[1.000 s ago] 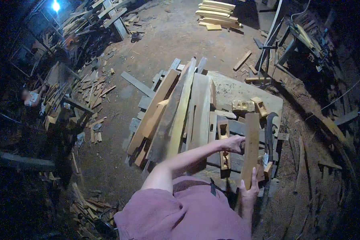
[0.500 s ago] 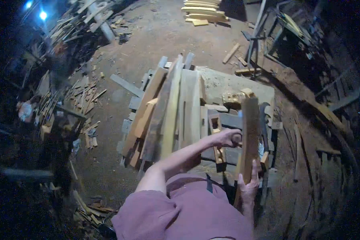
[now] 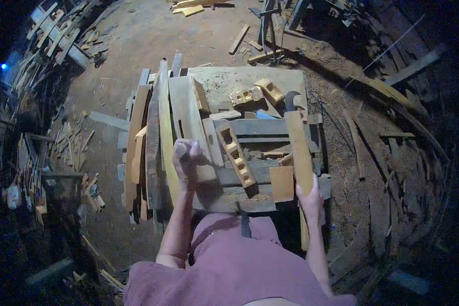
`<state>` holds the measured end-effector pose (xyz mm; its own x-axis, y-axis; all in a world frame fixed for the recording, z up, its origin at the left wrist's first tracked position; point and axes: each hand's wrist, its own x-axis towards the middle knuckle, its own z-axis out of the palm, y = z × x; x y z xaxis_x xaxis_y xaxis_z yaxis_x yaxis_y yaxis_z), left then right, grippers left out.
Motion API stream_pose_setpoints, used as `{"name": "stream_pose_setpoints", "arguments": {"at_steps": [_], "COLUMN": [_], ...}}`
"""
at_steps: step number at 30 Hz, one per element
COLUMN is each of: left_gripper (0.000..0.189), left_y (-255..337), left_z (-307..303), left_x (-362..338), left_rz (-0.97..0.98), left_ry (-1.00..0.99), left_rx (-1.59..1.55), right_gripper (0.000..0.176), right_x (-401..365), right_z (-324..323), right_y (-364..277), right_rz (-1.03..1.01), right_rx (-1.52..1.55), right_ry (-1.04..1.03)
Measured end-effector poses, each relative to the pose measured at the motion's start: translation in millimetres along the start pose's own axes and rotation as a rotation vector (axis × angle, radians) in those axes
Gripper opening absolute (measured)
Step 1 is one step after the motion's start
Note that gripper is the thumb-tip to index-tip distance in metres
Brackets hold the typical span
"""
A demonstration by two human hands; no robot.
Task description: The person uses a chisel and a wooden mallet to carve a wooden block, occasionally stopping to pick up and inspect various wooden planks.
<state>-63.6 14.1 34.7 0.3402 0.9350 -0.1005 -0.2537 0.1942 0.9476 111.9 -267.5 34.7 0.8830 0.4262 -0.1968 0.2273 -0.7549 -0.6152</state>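
My right hand [image 3: 311, 196] is wrapped around the lower part of a long wooden plank [image 3: 300, 148], held upright at the right of the work table. Over the boards on the left, my left hand [image 3: 187, 159] is closed, and a pale round end [image 3: 180, 149] shows at its thumb side; the rest of that piece is hidden. Between my hands lies a wooden block with several square holes [image 3: 237, 157]. A flat brown wood piece [image 3: 282, 183] is beside the plank. Behind the plank's top shows a dark curved tool end [image 3: 291, 99].
Long boards [image 3: 163, 132] lie along the left of the slatted work table [image 3: 255, 206]. At its back sit a lumpy yellowish piece [image 3: 246, 96] and a notched block [image 3: 270, 91]. Wood scraps [image 3: 66, 148] litter the floor at left. A metal stand [image 3: 266, 30] rises beyond the table.
My left hand has moved left, away from the plank and over the boards. My right hand still holds the plank, whose lighter broad face now shows. The view has shifted.
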Motion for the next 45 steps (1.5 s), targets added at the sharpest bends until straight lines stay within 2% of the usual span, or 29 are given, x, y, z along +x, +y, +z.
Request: {"name": "stream_pose_setpoints", "arguments": {"at_steps": [2, 3, 4, 5, 6, 7, 9, 11, 13, 15, 17, 18, 20, 22, 24, 26, 28, 29, 31, 32, 36, 39, 43, 45], "left_gripper": [0.008, 0.008, 0.009, 0.009, 0.008, 0.008, 0.007, 0.008, 0.009, 0.009, 0.013, 0.013, 0.013, 0.013, 0.013, 0.014, 0.015, 0.016, 0.014, 0.012, 0.010, 0.018, 0.016, 0.009], "left_y": [0, 0, 0, -3, -23, -20, -10, -14, -10, -10, -11, -11, -4, -8, -7, -1, -3, -3, 1, 4, 13, -6, 4, -2], "left_z": [-10, -11, -10, -13, -25, -23, -14, -15, -16, -16, -13, -9, 3, 4, 9, 20, 19, 19, 21, 23, 29, 13, 30, 27], "left_x": [-9, -17, -23, -34, -41, -51, -68, -82, -93, -103, -109, -112, -121, -126, -131, -140, -145, -148, -151, -152, -151, -151, -142, -133], "left_rz": [0.099, 0.107, 0.073, 0.026, 0.057, 0.059, 0.010, 0.007, 0.120, 0.129, 0.132, 0.134, 0.153, 0.208, 0.270, 0.180, 0.173, 0.157, 0.180, 0.198, 0.212, 0.167, 0.063, 0.209], "left_ry": [0.036, 0.048, 0.081, 0.117, 0.198, 0.210, 0.183, 0.252, 0.191, 0.231, 0.293, 0.303, 0.386, 0.381, 0.363, 0.367, 0.361, 0.363, 0.353, 0.346, 0.339, 0.367, 0.377, 0.399], "left_rx": [0.219, 0.228, 0.197, 0.169, 0.234, 0.244, 0.062, 0.183, 0.038, 0.100, 0.194, 0.196, 0.187, 0.236, 0.283, 0.095, 0.092, 0.085, 0.131, 0.171, 0.224, 0.298, 0.320, 0.356], "right_gripper": [0.059, 0.056, 0.056, 0.053, 0.050, 0.050, 0.044, 0.043, 0.042, 0.049, 0.061, 0.061, 0.077, 0.090, 0.102, 0.105, 0.110, 0.110, 0.104, 0.101, 0.100, 0.101, 0.100, 0.095], "right_x": [33, 51, 71, 85, 99, 114, 142, 153, 157, 160, 158, 156, 125, 94, 73, 61, 57, 60, 67, 68, 81, 98, 115, 118], "right_z": [22, 36, 48, 58, 67, 79, 101, 105, 104, 106, 105, 106, 97, 114, 155, 186, 200, 200, 197, 194, 198, 195, 204, 179], "right_y": [19, 29, 31, 35, 42, 53, 73, 65, 59, 60, 59, 58, 16, -6, -3, -3, -3, -3, -6, -13, -12, -20, -13, -19], "right_rz": [-0.015, -0.021, -0.033, -0.146, -0.261, -0.266, -0.356, -0.317, -0.197, -0.198, -0.341, -0.348, -0.402, -0.409, -0.396, -0.364, -0.363, -0.364, -0.246, -0.238, -0.217, -0.201, -0.227, -0.221], "right_rx": [-0.030, -0.055, -0.041, -0.093, -0.146, -0.139, -0.127, -0.131, -0.271, -0.323, -0.271, -0.269, -0.215, -0.204, -0.128, -0.156, -0.201, -0.193, -0.153, -0.224, -0.204, -0.211, -0.205, -0.296], "right_ry": [-0.029, -0.042, -0.047, -0.001, 0.046, 0.033, 0.033, 0.016, -0.028, -0.061, 0.066, 0.060, -0.016, -0.248, -0.388, -0.400, -0.404, -0.403, -0.661, -0.681, -0.532, -0.511, -0.568, -0.559]}}
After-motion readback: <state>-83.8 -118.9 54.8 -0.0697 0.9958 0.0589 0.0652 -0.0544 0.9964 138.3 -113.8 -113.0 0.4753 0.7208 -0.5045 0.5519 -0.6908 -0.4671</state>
